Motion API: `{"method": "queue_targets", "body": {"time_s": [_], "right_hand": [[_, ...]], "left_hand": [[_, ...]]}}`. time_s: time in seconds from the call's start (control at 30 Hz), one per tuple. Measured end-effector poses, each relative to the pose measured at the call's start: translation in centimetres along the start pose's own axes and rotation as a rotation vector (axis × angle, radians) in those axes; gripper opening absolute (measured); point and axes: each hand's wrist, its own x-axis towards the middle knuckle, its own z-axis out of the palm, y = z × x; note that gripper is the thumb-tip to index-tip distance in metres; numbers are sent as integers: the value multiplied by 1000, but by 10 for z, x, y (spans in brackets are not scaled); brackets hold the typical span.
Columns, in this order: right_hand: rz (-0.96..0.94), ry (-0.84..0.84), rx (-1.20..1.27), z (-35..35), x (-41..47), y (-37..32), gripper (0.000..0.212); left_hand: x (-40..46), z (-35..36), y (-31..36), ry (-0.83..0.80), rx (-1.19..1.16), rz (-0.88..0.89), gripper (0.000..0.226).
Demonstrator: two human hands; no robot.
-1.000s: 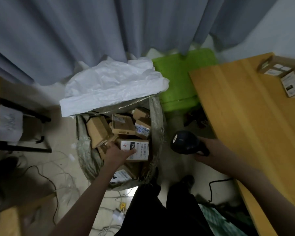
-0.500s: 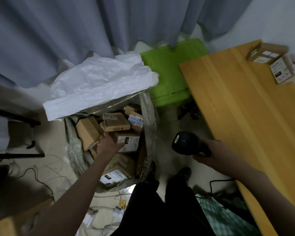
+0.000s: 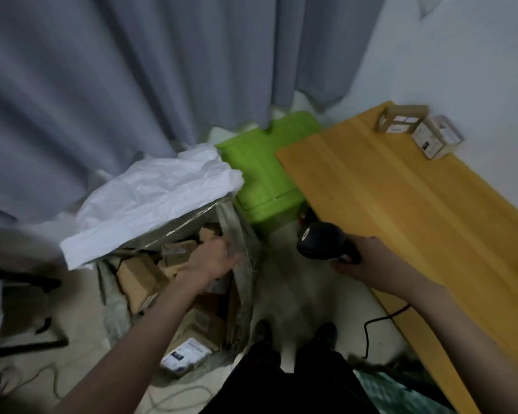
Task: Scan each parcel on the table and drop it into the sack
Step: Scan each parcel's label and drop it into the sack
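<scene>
Parcels, cardboard, brown (image 3: 138, 279): being kept heaped inside the sack (image 3: 240, 240), directly beneath and around the left hand (image 3: 213, 259); one labelled parcel (image 3: 186, 355) is being shown at the near end of the heap. Two further parcels (image 3: 401, 122) are being kept at the far corner of the table (image 3: 401, 204), well apart from both hands. Left hand: being held over the sack mouth by its right rim (blurred; whether its fingers are grasping anything cannot be told). Right hand (image 3: 368, 258): being curled round the handle of the black scanner (image 3: 320, 239), just off the table's near edge. White sack flap (image 3: 153, 198) is being draped over the far rim. Green bin (image 3: 263, 171) is being kept between sack and table.
</scene>
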Motion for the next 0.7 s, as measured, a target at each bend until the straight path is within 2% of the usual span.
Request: {"method": "queue_targets", "body": {"time_s": [0.17, 0.33, 0.5, 0.7], "right_hand": [[102, 100, 106, -44, -48, 51, 7], [233, 276, 195, -89, -103, 123, 14], [332, 431, 242, -126, -149, 186, 12], [394, 531, 315, -146, -167, 236, 10]], "left_hand": [[22, -23, 127, 86, 182, 287, 56], [37, -19, 253, 125, 273, 497, 57], [42, -2, 354, 106, 333, 590, 60], [52, 19, 415, 45, 389, 625, 60]]}}
